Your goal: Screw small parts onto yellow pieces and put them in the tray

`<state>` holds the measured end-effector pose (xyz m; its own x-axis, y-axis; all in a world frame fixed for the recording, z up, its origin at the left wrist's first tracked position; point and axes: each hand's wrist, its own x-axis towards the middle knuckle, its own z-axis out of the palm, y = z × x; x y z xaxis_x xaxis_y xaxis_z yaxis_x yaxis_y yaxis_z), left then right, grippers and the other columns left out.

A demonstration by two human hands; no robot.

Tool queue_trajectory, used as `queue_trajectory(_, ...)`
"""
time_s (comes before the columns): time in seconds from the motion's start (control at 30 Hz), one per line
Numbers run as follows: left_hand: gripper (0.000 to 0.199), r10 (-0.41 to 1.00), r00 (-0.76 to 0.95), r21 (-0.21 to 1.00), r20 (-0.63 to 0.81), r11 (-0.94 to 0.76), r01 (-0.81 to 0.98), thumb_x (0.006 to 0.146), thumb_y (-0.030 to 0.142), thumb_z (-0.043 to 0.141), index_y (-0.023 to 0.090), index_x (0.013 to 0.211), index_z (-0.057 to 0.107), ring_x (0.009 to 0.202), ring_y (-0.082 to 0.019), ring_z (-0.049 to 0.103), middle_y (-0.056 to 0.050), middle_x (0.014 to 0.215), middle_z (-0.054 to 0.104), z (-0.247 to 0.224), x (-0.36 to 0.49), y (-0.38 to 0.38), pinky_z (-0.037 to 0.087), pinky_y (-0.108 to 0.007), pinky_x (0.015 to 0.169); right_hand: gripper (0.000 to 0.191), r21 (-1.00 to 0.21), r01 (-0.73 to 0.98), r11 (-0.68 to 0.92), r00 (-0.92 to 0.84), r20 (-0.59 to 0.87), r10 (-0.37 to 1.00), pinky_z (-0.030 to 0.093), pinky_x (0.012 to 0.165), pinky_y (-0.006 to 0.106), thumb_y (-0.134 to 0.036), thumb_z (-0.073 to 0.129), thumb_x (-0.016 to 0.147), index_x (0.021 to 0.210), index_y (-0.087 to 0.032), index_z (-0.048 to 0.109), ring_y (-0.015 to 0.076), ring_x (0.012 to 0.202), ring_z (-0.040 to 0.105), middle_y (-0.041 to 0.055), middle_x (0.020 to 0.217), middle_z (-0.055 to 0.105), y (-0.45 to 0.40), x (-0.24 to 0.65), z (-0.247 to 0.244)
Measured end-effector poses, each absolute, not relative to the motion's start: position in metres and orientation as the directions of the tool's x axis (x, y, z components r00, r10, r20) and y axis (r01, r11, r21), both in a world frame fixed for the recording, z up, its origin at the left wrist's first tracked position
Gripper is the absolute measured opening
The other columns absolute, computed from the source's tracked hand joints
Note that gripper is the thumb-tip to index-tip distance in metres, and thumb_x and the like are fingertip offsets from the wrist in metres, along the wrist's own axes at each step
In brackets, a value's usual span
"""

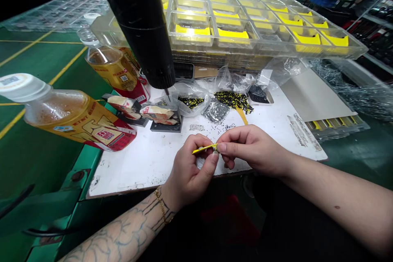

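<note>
Left fingers [210, 166], right fingers [227, 147] pinching thin yellow piece [203, 148].

Slim yellow piece [204, 148], slightly tilted, right end higher, between both hands' [189, 174] fingertips.

There is one camera, on the person's head. It looks forward and down at the counter [132, 172]. The left hand [192, 172] and right hand [253, 147] are close, low in the middle. The driver [139, 28] hangs very near. The tray [267, 52] is farther off.
</note>
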<state>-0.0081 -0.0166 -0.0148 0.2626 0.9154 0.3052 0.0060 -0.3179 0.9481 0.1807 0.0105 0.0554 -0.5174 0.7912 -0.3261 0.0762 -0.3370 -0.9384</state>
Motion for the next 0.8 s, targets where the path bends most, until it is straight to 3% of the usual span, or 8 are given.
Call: queue_trajectory(0.8,0.009,0.9,0.252,0.926,0.356,-0.376,0.038,0.098,0.022,0.055,0.021,0.106,0.051,0.086,-0.018,0.058,-0.005,0.095,0.057,-0.0162,-0.0075,-0.0155,0.048,-0.034,0.078,0.028,-0.921,-0.021,-0.388,-0.446,-0.338,0.828,0.049,0.061,0.019,-0.038,0.078,0.082,0.084,-0.011,0.074,0.0069,0.06,0.061,0.0005,0.069,0.067,0.0048,0.1779,0.0499)
